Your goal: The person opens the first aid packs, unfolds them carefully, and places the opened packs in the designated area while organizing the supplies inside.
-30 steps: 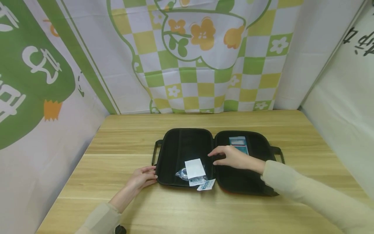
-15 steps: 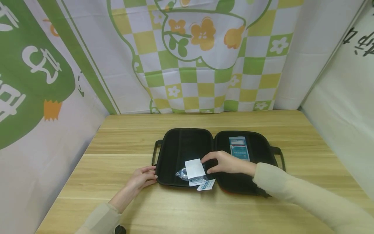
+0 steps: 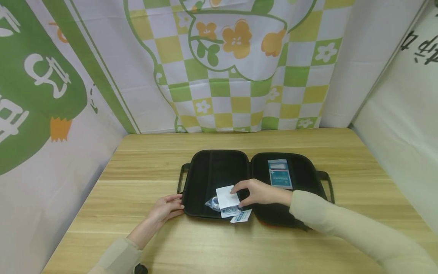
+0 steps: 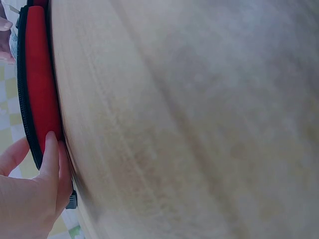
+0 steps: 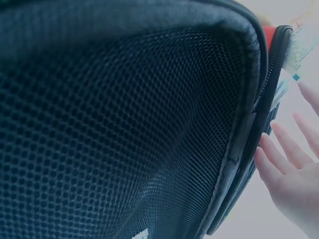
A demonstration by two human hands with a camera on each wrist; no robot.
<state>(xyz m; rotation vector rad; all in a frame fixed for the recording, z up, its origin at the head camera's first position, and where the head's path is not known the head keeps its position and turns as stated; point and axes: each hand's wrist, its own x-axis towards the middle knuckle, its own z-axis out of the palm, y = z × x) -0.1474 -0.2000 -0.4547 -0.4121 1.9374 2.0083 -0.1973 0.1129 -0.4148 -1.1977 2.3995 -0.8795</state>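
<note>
A black zip case (image 3: 229, 167) with a red outer side lies unfolded on the table. My left hand (image 3: 167, 207) holds the corner of its left half; the left wrist view shows fingers against the red side (image 4: 42, 74) and the thumb by the zipped rim. In the left half lie a white packet (image 3: 225, 197), a clear-wrapped item with a round blue-white part (image 3: 213, 203) and small printed sachets (image 3: 241, 216). My right hand (image 3: 261, 191) reaches over the fold, index fingertip on the white packet and thumb tip at its edge. Its other fingers spread apart in the right wrist view.
A blue-green packet with a white cross (image 3: 280, 175) lies in the right half. Mesh pocket lining (image 5: 124, 129) fills the right wrist view. Carry handles (image 3: 328, 184) stick out at both ends. The wooden table (image 3: 205, 247) meets printed cloth walls.
My right hand has moved left and slightly down from the fold to the white packet, uncovering the blue-green packet. My left hand and the case have stayed in place.
</note>
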